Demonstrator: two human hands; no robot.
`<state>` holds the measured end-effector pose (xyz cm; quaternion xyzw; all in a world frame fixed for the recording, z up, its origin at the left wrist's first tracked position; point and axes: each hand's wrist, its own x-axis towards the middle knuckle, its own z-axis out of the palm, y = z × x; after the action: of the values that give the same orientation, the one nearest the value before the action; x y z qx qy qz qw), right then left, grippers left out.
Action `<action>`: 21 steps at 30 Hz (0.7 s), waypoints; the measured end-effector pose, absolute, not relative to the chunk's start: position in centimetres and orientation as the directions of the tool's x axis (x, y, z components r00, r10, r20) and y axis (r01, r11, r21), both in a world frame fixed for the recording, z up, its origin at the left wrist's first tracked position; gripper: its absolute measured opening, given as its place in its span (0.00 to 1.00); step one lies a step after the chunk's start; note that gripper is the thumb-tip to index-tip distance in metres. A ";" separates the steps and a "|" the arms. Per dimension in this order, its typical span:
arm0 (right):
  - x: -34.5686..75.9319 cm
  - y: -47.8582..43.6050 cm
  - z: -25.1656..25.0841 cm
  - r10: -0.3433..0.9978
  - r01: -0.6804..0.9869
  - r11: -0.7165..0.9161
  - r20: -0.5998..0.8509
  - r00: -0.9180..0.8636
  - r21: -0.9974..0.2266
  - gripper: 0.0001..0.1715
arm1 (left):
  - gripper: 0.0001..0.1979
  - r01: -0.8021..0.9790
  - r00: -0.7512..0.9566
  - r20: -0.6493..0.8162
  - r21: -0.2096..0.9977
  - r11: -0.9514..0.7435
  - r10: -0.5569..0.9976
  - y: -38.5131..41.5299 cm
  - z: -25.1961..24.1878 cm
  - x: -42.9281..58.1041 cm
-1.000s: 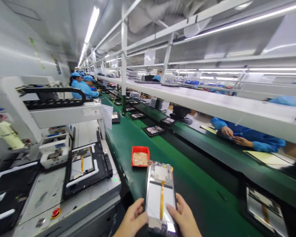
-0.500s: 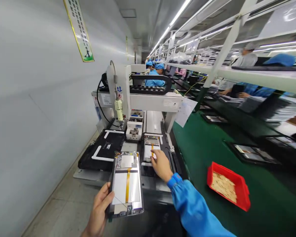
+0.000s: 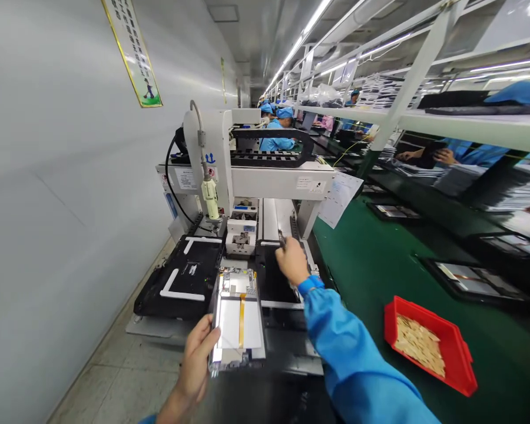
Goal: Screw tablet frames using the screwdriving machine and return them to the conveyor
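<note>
Silver opened tablet [image 3: 230, 325] sits gripped in the left hand [image 3: 197, 360]; the right hand [image 3: 294, 262] curls over black fixture [image 3: 270, 281], its hold unclear.

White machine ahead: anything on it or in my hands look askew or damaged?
The paper sheet at the right end of the white machine hangs slanted instead of straight. The opened device in your left hand shows no obvious damage; whether your right hand holds anything is unclear.

Right fingers [image 3: 281, 258] partly hidden, wall sign [image 3: 135, 56] cropped above, machine labels [image 3: 310, 184] illegible
</note>
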<state>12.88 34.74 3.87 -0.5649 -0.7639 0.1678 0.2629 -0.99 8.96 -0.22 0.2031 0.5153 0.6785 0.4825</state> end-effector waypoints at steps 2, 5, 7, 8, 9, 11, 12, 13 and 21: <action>15.6 35.3 4.5 0.962 0.728 0.273 0.178 -0.208 -0.628 0.24 | 0.19 -0.435 -0.411 -0.189 0.900 -0.009 0.892 11.8 -0.4 -0.5; 18.9 35.5 4.8 0.966 0.630 0.248 0.142 -0.214 -0.736 0.25 | 0.21 -0.386 -0.363 -0.153 0.923 0.001 0.919 16.5 -0.9 0.3; 20.8 35.3 5.2 0.971 0.551 0.222 0.133 -0.196 -0.804 0.25 | 0.22 -0.309 -0.348 -0.113 0.951 0.000 0.931 19.7 -1.1 1.0; 21.8 35.1 5.6 0.975 0.511 0.205 0.131 -0.177 -0.835 0.25 | 0.22 -0.270 -0.338 -0.095 0.963 0.000 0.936 21.2 -1.2 1.3; 23.0 34.8 6.1 0.979 0.471 0.190 0.132 -0.155 -0.861 0.25 | 0.23 -0.236 -0.325 -0.082 0.972 0.003 0.942 22.6 -1.3 1.6; 26.0 33.9 7.4 0.984 0.399 0.173 0.143 -0.103 -0.900 0.27 | 0.24 -0.179 -0.296 -0.077 0.984 0.024 0.952 24.8 -1.6 2.2; 27.8 33.2 8.1 0.987 0.348 0.160 0.146 -0.067 -0.924 0.29 | 0.23 -0.142 -0.284 -0.075 0.989 0.035 0.956 25.6 -1.8 2.4; 29.6 32.5 8.9 0.990 0.284 0.140 0.138 -0.026 -0.949 0.30 | 0.23 -0.096 -0.276 -0.070 0.994 0.045 0.959 26.2 -1.9 2.6; 40.6 24.0 12.8 0.937 -0.065 -0.094 -0.111 0.332 -0.993 0.32 | 0.07 0.487 -0.259 0.133 0.873 0.010 0.957 26.1 -2.0 1.5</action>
<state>40.65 24.03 12.84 -0.5909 -0.3689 0.4451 0.5628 1.50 26.09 -1.96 0.5475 0.6593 0.4416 0.2656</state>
